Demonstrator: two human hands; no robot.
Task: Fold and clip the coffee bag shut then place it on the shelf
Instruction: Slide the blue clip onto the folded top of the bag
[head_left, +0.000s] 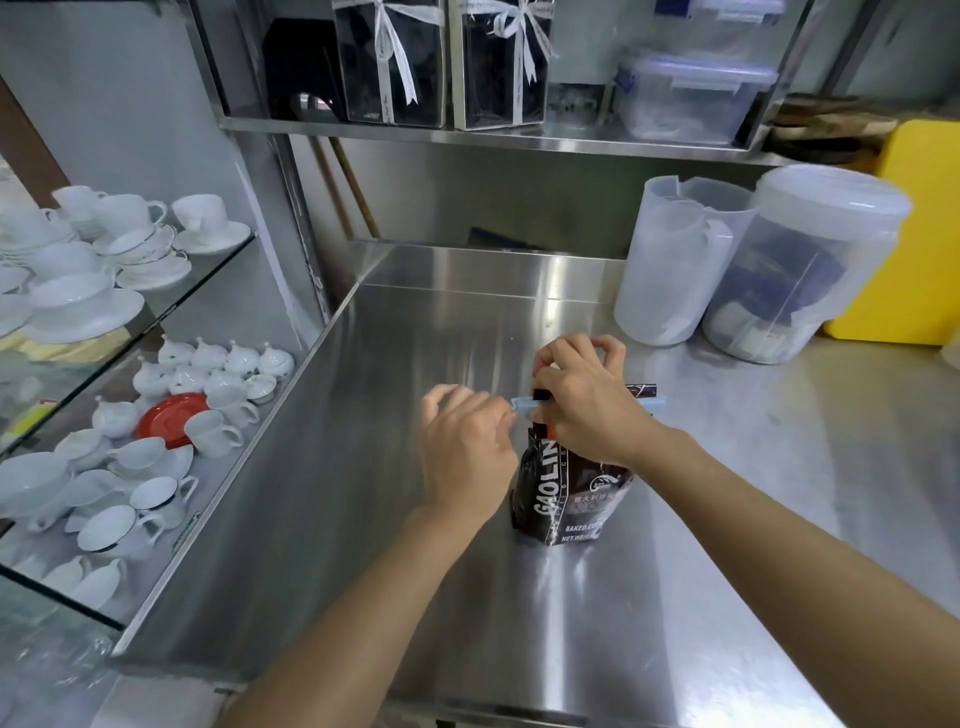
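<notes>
Dark brown printed foil coffee bag (569, 488) is standing upright on the brushed steel counter (363, 493), folded top pointing up. Right hand (587, 400) is closing over the fold, fingers curled around it. Left hand (462, 447) is pinching the near end of a long pale blue plastic clip (524, 402) lying across the fold. Bag looks soft-walled, slick, fairly light; best gripped at the stiffened clipped top or around the body. Clip's middle is hidden under the right hand; whether it is latched cannot be told.

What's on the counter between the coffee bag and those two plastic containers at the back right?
Nothing: in the head view, bare steel counter separates the coffee bag from the plastic containers.
</notes>
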